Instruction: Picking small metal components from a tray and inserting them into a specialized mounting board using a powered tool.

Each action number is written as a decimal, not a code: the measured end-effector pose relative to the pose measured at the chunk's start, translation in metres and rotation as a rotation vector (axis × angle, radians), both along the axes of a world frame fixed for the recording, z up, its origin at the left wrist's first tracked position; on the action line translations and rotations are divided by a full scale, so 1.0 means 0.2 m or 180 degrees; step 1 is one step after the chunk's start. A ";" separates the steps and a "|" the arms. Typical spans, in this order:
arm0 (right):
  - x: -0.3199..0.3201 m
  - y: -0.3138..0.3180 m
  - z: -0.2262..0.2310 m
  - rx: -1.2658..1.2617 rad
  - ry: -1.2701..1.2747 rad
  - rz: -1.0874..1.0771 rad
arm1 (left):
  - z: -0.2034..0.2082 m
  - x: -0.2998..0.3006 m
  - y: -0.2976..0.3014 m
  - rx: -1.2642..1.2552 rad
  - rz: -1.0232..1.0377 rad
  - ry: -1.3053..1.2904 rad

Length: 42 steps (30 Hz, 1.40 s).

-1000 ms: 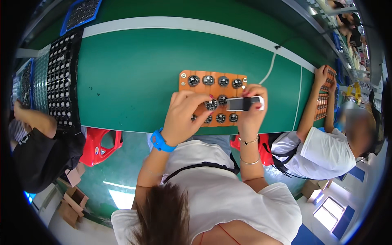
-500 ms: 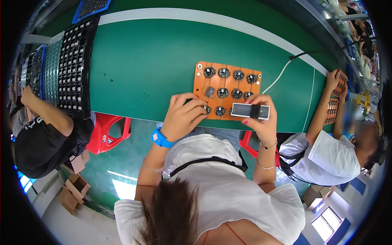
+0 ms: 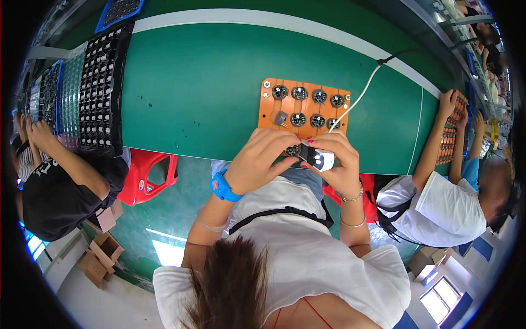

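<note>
An orange board [image 3: 266, 107] with rows of round dark components lies near the table's front edge. At its front, the fingers of my left hand [image 3: 260, 156] close around a round dark component [image 3: 293, 149]; whether it is lifted from the board is hidden. My right hand [image 3: 342, 159] grips a small white-and-black handheld device [image 3: 319, 159], tilted against that component, its white end showing small bright spots. A white cable [image 3: 359, 98] runs over the board toward my right hand. One grey component [image 3: 280, 117] with pins sits tipped on its side at the board's left.
To the left, a black tray [image 3: 101, 93] holds many small white-topped parts, with a blue tray [image 3: 119, 12] behind. Co-workers sit on both sides; the one at right handles another orange board [image 3: 446, 145]. A red stool [image 3: 145, 181] stands by the table at left.
My right hand has turned the device from lying level to tilted and brought it left against the component by my left fingers. The cable has swung left over the board.
</note>
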State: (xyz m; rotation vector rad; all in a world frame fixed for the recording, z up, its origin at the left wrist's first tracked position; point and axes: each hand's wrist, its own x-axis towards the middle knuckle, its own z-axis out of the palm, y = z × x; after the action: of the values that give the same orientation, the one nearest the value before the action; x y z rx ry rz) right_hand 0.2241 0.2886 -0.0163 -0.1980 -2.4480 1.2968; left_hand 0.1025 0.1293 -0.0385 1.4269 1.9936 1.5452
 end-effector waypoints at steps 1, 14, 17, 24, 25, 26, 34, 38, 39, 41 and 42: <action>0.00 0.00 0.00 0.0022 0.0005 0.0048 | 0.00 0.00 0.00 -0.0003 0.0005 0.0054; 0.11 0.11 -0.01 -0.0002 -0.0086 -0.0466 | -0.10 0.05 0.04 -0.0778 0.0074 0.0796; 0.11 0.10 -0.01 0.0107 -0.0175 -0.0343 | -0.10 0.05 0.06 -0.0792 0.0090 0.0828; 0.08 0.09 -0.03 0.0252 -0.0199 -0.0074 | -0.04 0.06 0.08 -0.0508 0.0081 0.0370; 0.08 0.10 -0.02 0.0249 -0.0199 -0.0071 | -0.04 0.07 0.08 -0.0454 0.0065 0.0187; 0.08 0.10 -0.02 0.0232 -0.0182 -0.0017 | -0.04 0.07 0.08 -0.0456 0.0067 0.0187; 0.08 0.09 -0.02 0.0140 -0.0187 0.0038 | 0.00 0.06 0.10 -0.0360 0.0047 0.0299; 0.10 0.09 -0.04 0.0019 -0.0146 -0.0058 | -0.02 0.06 0.09 -0.0465 0.0019 0.0452; 0.11 0.09 -0.06 -0.0069 -0.0090 -0.0153 | -0.02 0.06 0.09 -0.0470 0.0070 0.0550; 0.15 0.10 -0.09 -0.0356 0.0074 -0.0501 | -0.05 0.07 0.09 -0.0478 0.0132 0.0649; 0.17 0.11 -0.09 -0.0640 0.0234 -0.0857 | -0.08 0.08 0.10 -0.0670 0.0073 0.0794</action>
State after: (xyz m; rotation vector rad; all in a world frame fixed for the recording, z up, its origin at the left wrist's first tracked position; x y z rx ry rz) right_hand 0.2590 0.3115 -0.0350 -0.5039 -2.1405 1.3983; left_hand 0.1178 0.1503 -0.0537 1.5773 2.2422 1.1703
